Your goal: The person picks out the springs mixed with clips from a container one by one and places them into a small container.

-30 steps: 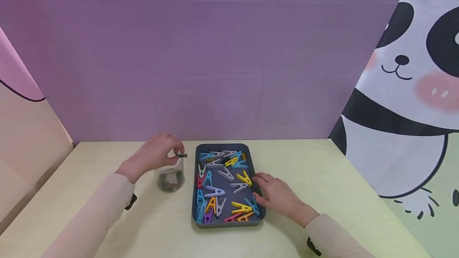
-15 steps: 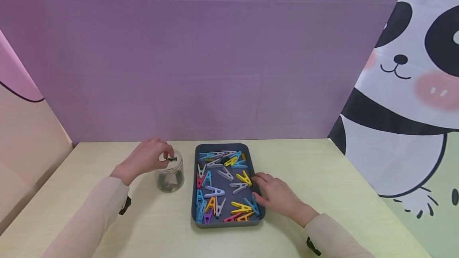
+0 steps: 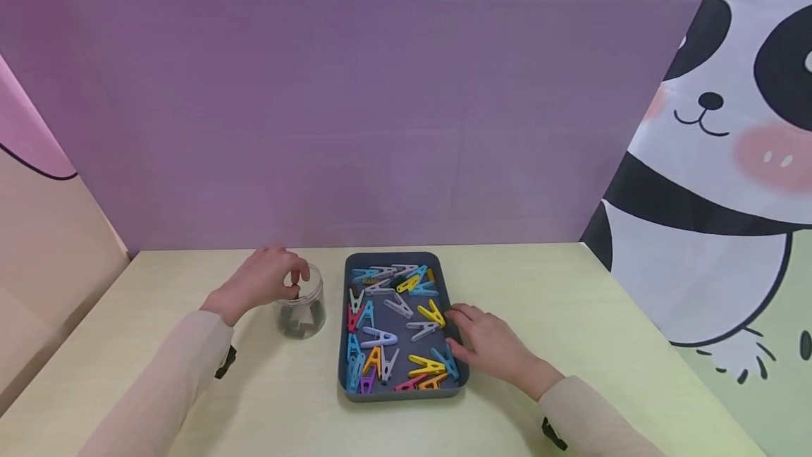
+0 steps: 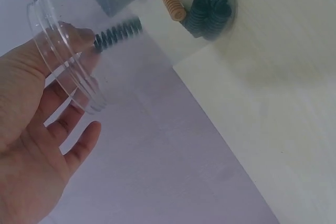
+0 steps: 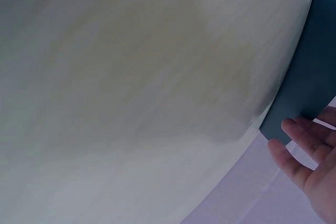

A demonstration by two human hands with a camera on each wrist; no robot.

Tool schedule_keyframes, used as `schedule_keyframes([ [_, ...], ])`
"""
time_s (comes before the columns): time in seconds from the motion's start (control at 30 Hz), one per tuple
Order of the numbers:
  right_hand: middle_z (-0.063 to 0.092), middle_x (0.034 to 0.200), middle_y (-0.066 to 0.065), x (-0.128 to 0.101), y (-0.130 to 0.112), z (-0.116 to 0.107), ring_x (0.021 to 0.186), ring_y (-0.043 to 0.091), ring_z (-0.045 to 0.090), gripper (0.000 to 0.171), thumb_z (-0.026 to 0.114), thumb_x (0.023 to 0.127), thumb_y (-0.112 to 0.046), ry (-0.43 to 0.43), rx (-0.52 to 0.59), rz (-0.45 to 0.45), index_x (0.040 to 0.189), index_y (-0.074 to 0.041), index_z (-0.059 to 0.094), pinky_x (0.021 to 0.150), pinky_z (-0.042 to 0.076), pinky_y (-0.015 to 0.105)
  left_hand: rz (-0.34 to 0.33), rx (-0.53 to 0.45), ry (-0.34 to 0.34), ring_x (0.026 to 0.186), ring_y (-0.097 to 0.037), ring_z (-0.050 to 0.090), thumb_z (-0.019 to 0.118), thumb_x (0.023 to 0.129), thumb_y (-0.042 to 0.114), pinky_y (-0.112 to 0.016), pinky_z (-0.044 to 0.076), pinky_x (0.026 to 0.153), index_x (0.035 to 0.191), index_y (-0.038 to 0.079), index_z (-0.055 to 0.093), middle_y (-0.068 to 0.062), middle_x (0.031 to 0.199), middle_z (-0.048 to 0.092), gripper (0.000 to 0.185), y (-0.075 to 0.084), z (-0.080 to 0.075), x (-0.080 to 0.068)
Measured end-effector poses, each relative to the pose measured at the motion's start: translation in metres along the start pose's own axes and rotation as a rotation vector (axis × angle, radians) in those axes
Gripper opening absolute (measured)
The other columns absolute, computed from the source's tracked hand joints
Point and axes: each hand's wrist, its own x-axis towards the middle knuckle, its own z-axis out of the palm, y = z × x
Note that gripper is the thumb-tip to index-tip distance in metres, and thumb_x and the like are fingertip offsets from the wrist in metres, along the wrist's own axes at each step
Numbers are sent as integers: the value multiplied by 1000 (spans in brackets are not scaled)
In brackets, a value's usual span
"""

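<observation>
A clear jar (image 3: 302, 312) is seen left of centre on the counter (image 3: 571, 302), just beside the grey tray (image 3: 457, 372) of coloured clips (image 3: 380, 338); open counter is left to both sides. The left hand (image 3: 263, 281) is curled over the jar mouth, and a dark spring (image 4: 118, 32) is pinched at its fingertips inside the rim, above the springs (image 4: 207, 3) at the bottom. The right hand (image 3: 491, 344) is laid flat at the tray's right edge, fingers relaxed, nothing held.
</observation>
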Motion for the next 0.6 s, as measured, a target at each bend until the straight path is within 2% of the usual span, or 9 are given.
schedule_keyframes([
  [0.13, 57, 118, 11, 1, 0, -1, 101, 24, 59, 46, 62, 83, -35, -11, -1, 3, 117, -5, 57, 84, 50, 38, -8, -8, -1, 79, -16, 47, 73, 70, 11, -40, 39, 77, 87, 19, 69, 11, 72, 60, 18, -1, 1, -1],
  [0.3, 57, 118, 12, 1, 0, -1, 102, 25, 59, 46, 62, 83, -35, -15, 1, 4, 117, -5, 57, 84, 50, 39, -6, -25, 4, 83, -17, 49, 74, 71, 14, -42, 39, 80, 90, 18, 69, 6, 84, 66, 20, 0, 1, -1],
  [0.6, 58, 117, 11, 0, -1, -3, 100, 24, 60, 46, 62, 83, -35, -4, 0, -11, 116, -5, 57, 82, 50, 38, 2, -30, 13, 82, -16, 50, 73, 72, 15, -41, 40, 79, 90, 19, 69, 7, 86, 66, 19, 2, -3, 0],
])
